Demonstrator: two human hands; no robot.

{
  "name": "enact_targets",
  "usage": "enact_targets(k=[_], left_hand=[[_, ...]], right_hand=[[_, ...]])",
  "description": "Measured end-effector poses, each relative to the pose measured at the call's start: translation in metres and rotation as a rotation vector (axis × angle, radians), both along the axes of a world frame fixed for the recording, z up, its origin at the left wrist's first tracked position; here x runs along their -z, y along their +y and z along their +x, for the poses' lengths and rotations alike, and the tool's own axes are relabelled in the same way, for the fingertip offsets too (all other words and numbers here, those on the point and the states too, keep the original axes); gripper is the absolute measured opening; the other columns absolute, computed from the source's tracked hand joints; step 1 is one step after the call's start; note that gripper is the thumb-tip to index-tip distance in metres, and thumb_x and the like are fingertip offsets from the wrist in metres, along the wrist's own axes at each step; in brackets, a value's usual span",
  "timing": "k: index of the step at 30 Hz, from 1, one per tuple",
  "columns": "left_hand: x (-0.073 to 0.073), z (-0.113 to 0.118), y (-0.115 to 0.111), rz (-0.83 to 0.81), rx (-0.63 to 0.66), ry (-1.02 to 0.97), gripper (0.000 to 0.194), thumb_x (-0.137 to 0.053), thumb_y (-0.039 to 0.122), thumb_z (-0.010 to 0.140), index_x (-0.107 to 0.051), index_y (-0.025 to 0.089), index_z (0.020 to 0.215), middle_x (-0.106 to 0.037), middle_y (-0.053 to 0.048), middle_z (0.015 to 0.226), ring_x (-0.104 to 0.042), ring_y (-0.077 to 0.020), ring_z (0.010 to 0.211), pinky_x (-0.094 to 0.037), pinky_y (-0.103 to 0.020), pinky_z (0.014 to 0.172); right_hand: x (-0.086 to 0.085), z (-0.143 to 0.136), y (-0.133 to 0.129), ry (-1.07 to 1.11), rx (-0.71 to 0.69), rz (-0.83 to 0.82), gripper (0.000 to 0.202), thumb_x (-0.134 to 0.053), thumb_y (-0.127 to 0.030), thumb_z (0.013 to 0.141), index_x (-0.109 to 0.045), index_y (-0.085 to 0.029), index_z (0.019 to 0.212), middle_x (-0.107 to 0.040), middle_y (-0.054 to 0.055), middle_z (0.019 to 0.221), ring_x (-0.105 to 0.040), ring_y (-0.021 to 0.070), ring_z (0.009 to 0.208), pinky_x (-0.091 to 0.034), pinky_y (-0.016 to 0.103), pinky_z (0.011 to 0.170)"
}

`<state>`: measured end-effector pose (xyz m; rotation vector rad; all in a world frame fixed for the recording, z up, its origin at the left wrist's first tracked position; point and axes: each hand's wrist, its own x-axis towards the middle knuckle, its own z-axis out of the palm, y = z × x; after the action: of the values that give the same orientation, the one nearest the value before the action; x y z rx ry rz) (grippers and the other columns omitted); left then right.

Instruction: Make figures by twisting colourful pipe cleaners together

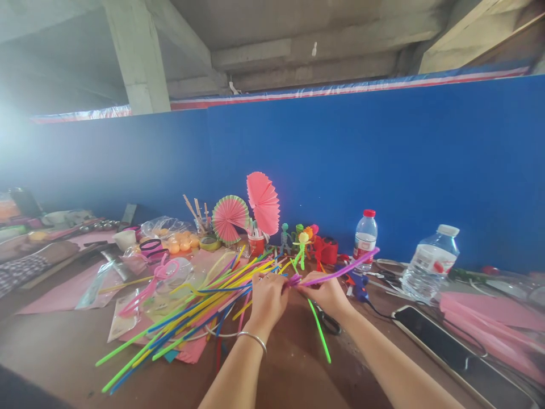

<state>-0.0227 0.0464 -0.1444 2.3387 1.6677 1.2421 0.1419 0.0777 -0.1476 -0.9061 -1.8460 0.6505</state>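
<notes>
Both hands meet over the brown table around a purple pipe cleaner (pixel 340 271). My left hand (pixel 269 295) pinches its bunched or twisted end. My right hand (pixel 326 294) is closed on it just to the right, and the free length slants up to the right. Left of my left hand lies a loose pile of yellow, blue, green and pink pipe cleaners (pixel 204 301). A green pipe cleaner (pixel 320 332) lies on the table below my right hand, beside dark-handled scissors (pixel 330 322) partly hidden by that hand.
Small pipe-cleaner figures (pixel 301 250), pink paper fans (pixel 264 201) and a red-capped bottle (pixel 366 236) stand behind. A large bottle (pixel 432 264) and a phone (pixel 460 352) are at right. Another person's checked sleeve (pixel 25 272) shows at far left.
</notes>
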Motion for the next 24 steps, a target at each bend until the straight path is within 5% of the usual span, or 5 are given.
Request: enact_targets(k=[5,9,15,19,24], left_hand=[[-0.004,0.004,-0.003,-0.027,0.132,-0.008,0.014,-0.052,0.011,0.072,-0.063,0.021,0.07,-0.065,-0.004,0.074,-0.055,-0.021,0.076,-0.023,-0.038,0.082],[0.001,0.008,0.002,-0.142,0.211,-0.33,0.007,-0.059,0.022,0.069,-0.062,0.019,0.064,-0.063,-0.002,0.066,-0.055,-0.0185,0.068,-0.033,-0.032,0.074],[0.011,0.006,0.014,-0.173,0.084,-0.549,0.02,-0.051,0.03,0.074,-0.062,0.013,0.071,-0.062,-0.003,0.064,-0.055,-0.0174,0.06,-0.038,-0.026,0.057],[0.01,0.003,0.01,-0.091,-0.083,-0.485,0.016,-0.052,0.029,0.072,-0.061,0.016,0.07,-0.062,-0.005,0.07,-0.055,-0.0221,0.073,-0.035,-0.032,0.071],[0.002,0.003,-0.001,0.034,-0.149,-0.003,0.01,-0.052,0.018,0.072,-0.061,0.019,0.069,-0.064,-0.005,0.071,-0.055,-0.0222,0.075,-0.026,-0.037,0.08]], right_hand=[[0.009,0.007,0.013,0.157,0.14,-0.152,0.02,-0.064,-0.035,0.064,-0.068,-0.016,0.068,-0.063,0.002,0.057,-0.054,0.0168,0.054,-0.04,0.026,0.052],[0.017,0.011,0.021,0.177,0.193,-0.137,0.021,-0.065,-0.035,0.063,-0.063,-0.015,0.067,-0.061,0.002,0.059,-0.053,0.0155,0.054,-0.039,0.025,0.051],[0.019,0.003,0.015,0.127,0.186,-0.078,0.018,-0.061,-0.035,0.068,-0.062,-0.017,0.065,-0.062,0.001,0.06,-0.055,0.0165,0.057,-0.04,0.026,0.054],[0.007,0.001,0.004,-0.111,0.055,0.117,0.011,-0.057,-0.028,0.074,-0.066,-0.022,0.07,-0.065,0.003,0.074,-0.056,0.0183,0.075,-0.04,0.029,0.072],[0.0,-0.002,-0.004,-0.292,-0.076,0.22,0.018,-0.051,-0.029,0.078,-0.067,-0.022,0.073,-0.066,0.004,0.074,-0.056,0.0185,0.072,-0.04,0.029,0.069]])
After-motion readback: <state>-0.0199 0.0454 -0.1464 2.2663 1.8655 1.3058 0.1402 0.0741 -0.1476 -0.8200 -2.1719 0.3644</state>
